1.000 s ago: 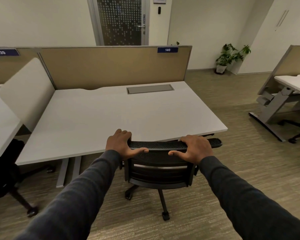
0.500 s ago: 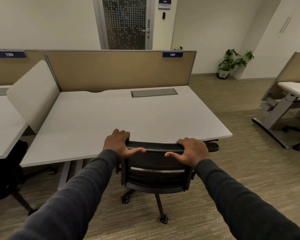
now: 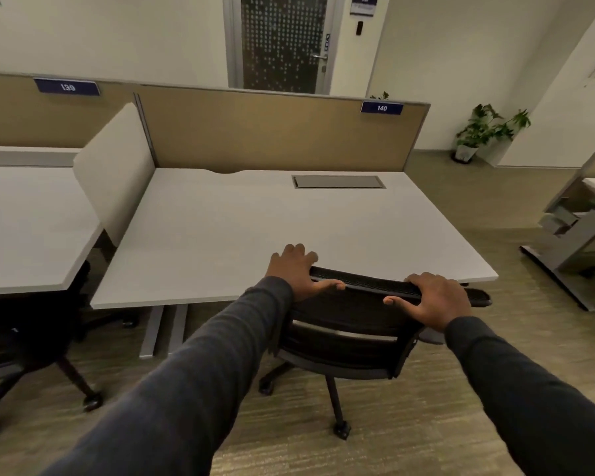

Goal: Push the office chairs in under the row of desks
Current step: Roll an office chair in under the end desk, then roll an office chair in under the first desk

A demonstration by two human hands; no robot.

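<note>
A black mesh-backed office chair [image 3: 344,341] stands at the front edge of the white desk [image 3: 255,228] labelled 140, toward its right end, with its seat hidden under the top. My left hand [image 3: 296,269] grips the left end of the backrest's top rail. My right hand [image 3: 433,298] grips the right end, thumb under the rail. One armrest [image 3: 478,297] pokes out past the desk's right corner. A second black chair [image 3: 24,341] sits at the left, partly under the neighbouring desk [image 3: 24,221] labelled 139.
A tan partition [image 3: 272,132] runs along the back of both desks, with a white side screen [image 3: 114,170] between them. Another desk frame [image 3: 574,235] stands at the right across an open carpet aisle. A potted plant [image 3: 485,132] and a glass door [image 3: 282,42] are beyond.
The chair has rolled forward toward the desk with both hands on its back; the backrest top now meets the desk edge. My view has shifted closer and to the left.
</note>
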